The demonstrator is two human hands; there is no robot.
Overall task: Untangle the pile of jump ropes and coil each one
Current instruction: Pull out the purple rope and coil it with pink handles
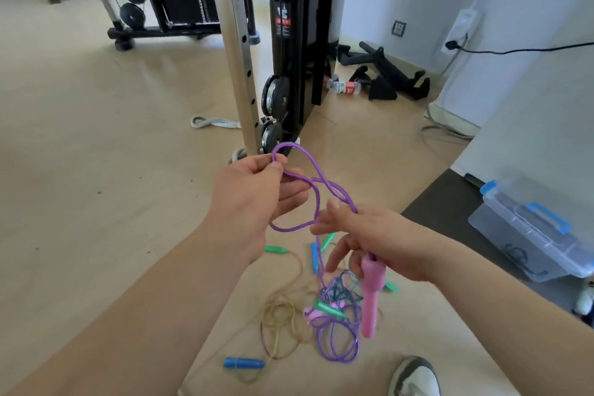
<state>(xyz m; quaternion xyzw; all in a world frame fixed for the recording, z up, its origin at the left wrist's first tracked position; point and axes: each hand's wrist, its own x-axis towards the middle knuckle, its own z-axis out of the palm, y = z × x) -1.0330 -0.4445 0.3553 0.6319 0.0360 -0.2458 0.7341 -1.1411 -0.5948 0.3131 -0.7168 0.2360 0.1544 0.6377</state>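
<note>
Your left hand [254, 199] is pinching a loop of the purple rope [339, 193], and your right hand [382, 235] is gripping the pink handle [371, 292]. Looks like you're coiling this one while its tail is trailing into the pile [305, 315] on the floor [96, 170], so teasing that free is probably coming next.

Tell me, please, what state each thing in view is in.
purple rope: partly lifted in loops, the rest tangled below.
pink handle: gripped by the right hand, hanging down.
left hand: pinches the purple rope.
rope pile: tangled on the floor.
storage box: lid on.
water bottle: lying on its side.
</note>
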